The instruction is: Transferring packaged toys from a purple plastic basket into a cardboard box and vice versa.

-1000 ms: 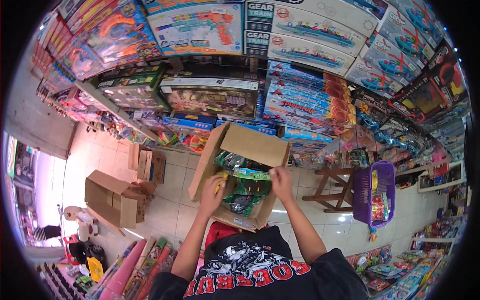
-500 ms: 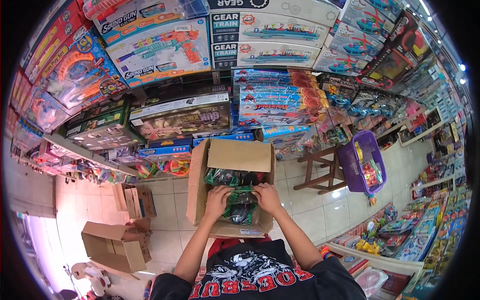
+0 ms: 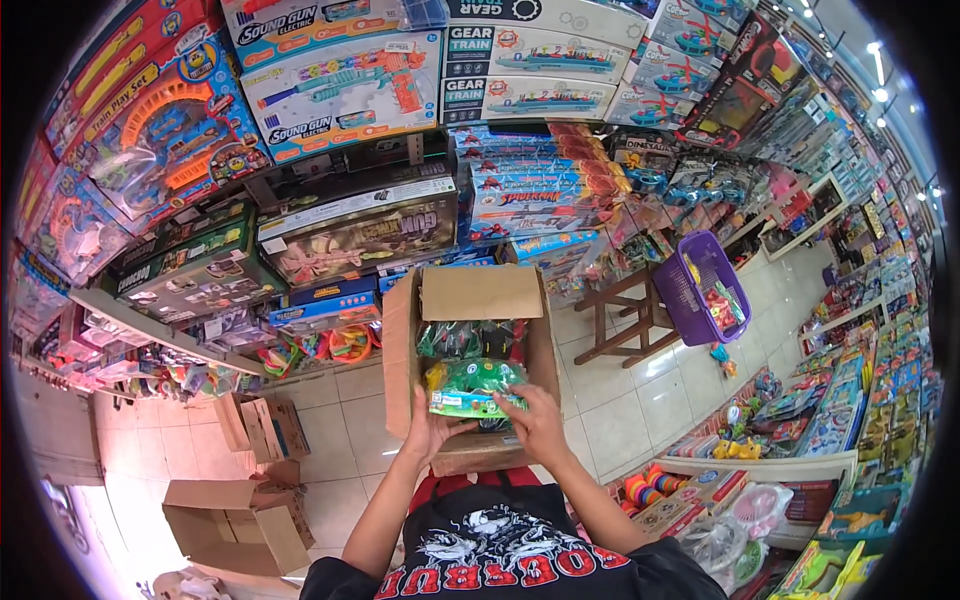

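A clear plastic toy pack (image 3: 474, 384) with green contents and a green-and-blue printed strip is held above an opened cardboard box (image 3: 480, 294). My left hand (image 3: 432, 428) grips the pack's lower left corner, its thumb at the edge. At the right edge, my right hand (image 3: 537, 424) pinches the pack with its fingers on the front. Beneath and behind it, more wrapped toys (image 3: 470, 338) with dark and green parts lie inside the box. The held pack hides part of the box's inside.
Shelves of boxed toys (image 3: 360, 228) stand just beyond the box. On the right, a purple basket (image 3: 690, 300) with small packs rests by a brown wooden stool (image 3: 625, 325). An opened carton (image 3: 225, 525) sits on the tiled floor at left. Toy displays (image 3: 770, 440) line the right side.
Both hands have brought the pack up and turned it so its printed strip and green contents show. My right hand's fingers have shifted onto its front. The view has swung slightly.
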{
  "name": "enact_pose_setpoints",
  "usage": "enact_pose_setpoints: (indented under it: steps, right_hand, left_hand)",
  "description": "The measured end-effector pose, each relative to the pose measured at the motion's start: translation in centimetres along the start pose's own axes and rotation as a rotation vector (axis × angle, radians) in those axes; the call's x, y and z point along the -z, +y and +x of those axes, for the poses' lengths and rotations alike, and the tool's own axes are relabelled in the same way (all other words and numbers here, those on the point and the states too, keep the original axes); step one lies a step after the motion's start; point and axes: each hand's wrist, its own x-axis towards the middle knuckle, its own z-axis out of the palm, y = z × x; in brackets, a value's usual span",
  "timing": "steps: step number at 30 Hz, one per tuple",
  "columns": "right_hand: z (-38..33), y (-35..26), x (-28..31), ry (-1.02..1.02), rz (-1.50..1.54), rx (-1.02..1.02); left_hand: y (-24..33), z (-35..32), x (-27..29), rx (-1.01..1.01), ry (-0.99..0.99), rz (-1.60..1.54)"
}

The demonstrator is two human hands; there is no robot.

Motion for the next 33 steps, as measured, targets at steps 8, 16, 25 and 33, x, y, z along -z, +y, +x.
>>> enact_pose_setpoints:
  steps: [8, 16, 25, 33]
  right_hand:
    - [-5.1, -2.7, -1.0, 0.015, 0.157, -0.221]
    - [-8.6, -0.4, 0.6, 0.271, 0.769, -0.747]
    - [-12.8, 4.9, 7.0, 0.651, 1.366, -0.947]
    - [-17.4, 9.7, 12.4, 0.901, 1.012, -0.749]
  left_hand:
    - [-1.5, -0.9, 3.9, 0.038, 0.108, 0.235]
    - [-2.2, -0.8, 1.7, -0.016, -0.131, 0.329]
    - [-6.9, 3.1, -3.5, 0.193, -0.515, 0.906]
    - [-15.1, 6.4, -11.5, 0.101, -0.171, 1.002]
